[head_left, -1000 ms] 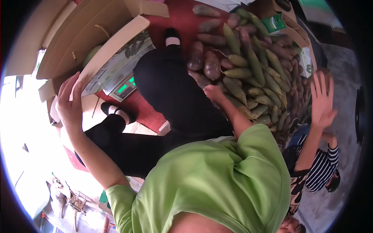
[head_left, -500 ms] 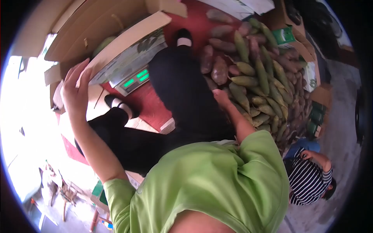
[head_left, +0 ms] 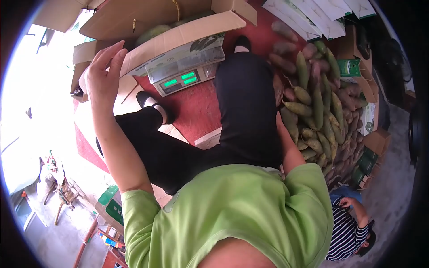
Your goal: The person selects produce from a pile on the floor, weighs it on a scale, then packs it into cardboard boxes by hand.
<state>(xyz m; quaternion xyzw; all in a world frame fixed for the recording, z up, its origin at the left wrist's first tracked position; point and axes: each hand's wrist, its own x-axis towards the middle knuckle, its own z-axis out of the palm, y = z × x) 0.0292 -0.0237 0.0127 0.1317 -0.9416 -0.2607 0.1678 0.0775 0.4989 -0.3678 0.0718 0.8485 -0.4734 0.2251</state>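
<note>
At the upper left, my left hand (head_left: 105, 71) is raised at the corner of an open cardboard box (head_left: 187, 31), its fingers loosely bent and apart with nothing between them. Green produce (head_left: 154, 33) lies inside the box. Under the box is a scale (head_left: 181, 82) with green lit digits. My right forearm (head_left: 291, 149) reaches down beside my right knee, and the knee hides the fingers of my right hand. Just beyond that arm lies a heap of long green roots (head_left: 318, 105) and reddish-brown ones (head_left: 283, 64).
White and green flat cartons (head_left: 313, 18) lie at the top right. A green packet (head_left: 348, 68) stands in a box beside the heap. At the lower right is a person in a striped shirt (head_left: 344, 232). A wooden stand (head_left: 67, 192) is at the lower left.
The view has shifted, so the box, scale and heap appear further right and the scale lower. My right hand has gone from partly visible to hidden behind the knee. My left hand's fingers are more bent.
</note>
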